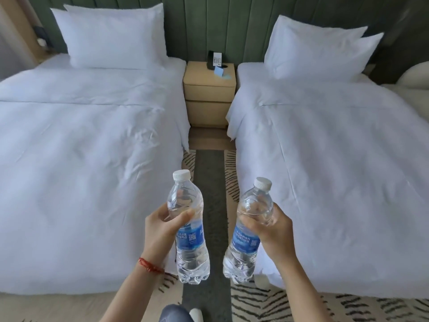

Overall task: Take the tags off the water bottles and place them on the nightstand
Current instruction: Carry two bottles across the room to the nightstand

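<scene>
I have a water bottle in each hand, low in the middle of the frame, over the strip of carpet between the two beds. My left hand is wrapped around the left bottle at its shoulder, just above the blue label; my right hand is closed around the right bottle the same way. Both caps point up and away, so the bottles ride steady and the necks stay in view. I see no tags on either neck. The nightstand sits well ahead, upper centre, against the green headboard, with a phone and a blue card at its back right. Its front left is bare, which I judge the natural spot for the bottles.
</scene>
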A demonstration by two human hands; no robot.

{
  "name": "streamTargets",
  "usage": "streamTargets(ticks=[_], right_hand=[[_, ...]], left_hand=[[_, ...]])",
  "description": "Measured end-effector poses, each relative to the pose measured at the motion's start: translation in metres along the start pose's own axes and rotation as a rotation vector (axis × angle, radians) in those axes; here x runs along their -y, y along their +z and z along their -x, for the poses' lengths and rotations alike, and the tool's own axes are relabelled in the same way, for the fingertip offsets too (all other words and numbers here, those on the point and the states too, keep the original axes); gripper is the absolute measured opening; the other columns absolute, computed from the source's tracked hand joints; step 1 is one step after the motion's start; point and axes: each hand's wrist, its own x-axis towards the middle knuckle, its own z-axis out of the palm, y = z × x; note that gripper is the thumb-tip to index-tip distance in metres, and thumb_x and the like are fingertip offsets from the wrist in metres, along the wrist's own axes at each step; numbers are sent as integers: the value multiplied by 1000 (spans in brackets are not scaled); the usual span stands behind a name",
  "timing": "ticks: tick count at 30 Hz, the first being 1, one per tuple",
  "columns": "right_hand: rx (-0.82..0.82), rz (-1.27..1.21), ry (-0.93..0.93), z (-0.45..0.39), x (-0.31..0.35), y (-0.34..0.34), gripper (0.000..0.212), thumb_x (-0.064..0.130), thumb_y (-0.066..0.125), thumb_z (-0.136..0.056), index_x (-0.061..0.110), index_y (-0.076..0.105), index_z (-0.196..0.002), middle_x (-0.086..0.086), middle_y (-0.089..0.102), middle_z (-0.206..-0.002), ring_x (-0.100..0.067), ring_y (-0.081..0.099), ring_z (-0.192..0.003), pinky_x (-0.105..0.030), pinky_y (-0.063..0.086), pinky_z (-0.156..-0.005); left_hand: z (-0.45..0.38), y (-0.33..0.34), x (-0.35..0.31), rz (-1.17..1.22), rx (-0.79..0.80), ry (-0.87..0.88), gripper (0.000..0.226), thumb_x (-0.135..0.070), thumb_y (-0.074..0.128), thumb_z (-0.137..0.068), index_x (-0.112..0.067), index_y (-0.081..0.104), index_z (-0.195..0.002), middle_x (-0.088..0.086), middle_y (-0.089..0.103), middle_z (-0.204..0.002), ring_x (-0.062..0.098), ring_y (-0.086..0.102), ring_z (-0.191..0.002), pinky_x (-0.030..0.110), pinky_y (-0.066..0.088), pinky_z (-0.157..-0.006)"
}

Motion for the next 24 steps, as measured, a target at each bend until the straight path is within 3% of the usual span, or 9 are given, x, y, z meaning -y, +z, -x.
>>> streamTargets(ticks=[4, 9, 14, 19, 21, 24], right_hand=[[-12, 7, -1, -41, 8, 27, 25, 34, 74, -56, 27, 60, -76, 26, 67, -71, 6, 64, -73, -5, 46, -54], [-11, 29, 9, -95, 11, 41, 27, 40, 70, -56, 32, 56, -77, 35, 64, -71, 13, 62, -77, -3, 46, -54], [-33, 63, -15, -167, 10, 47, 29, 40, 70, -57, 33, 55, -81, 20, 65, -75, 13, 61, -78, -3, 45, -54], [5, 80, -49, -256, 9, 49, 29, 38, 74, -59, 34, 56, -81, 25, 66, -71, 13, 61, -79, -1, 44, -54], [38, 104, -86, -297, 13, 51, 32, 34, 80, -63, 34, 55, -83, 26, 64, -74, 6, 64, -78, 0, 44, -56], [72, 109, -129, -355, 24, 55, 45, 47, 73, -58, 30, 55, -95, 16, 64, -89, -6, 65, -81, -6, 48, -63]], left_hand=[[-55, -4, -5, -25, 28, -6, 21, -29, 79, -65, -21, 68, -81, -17, 73, -73, 1, 67, -69, 7, 46, -48], [-113, 2, -9, -7, 38, -16, 34, -42, 73, -58, -24, 67, -87, -18, 73, -79, 2, 68, -74, 7, 47, -50], [-179, 24, -4, 1, 16, -22, 48, -55, 67, -50, -24, 68, -87, -18, 73, -81, 4, 68, -76, 9, 48, -52], [-255, 57, -6, -11, -18, -9, 43, -55, 68, -50, -27, 67, -83, -20, 72, -79, 2, 68, -76, 8, 48, -51], [-289, 72, -8, -19, -37, -7, 42, -52, 71, -52, -26, 68, -85, -18, 73, -80, 4, 68, -77, 9, 49, -52], [-339, 91, -17, -34, -62, 5, 31, -42, 71, -60, -26, 67, -86, -20, 72, -82, 4, 68, -81, 9, 49, -52]])
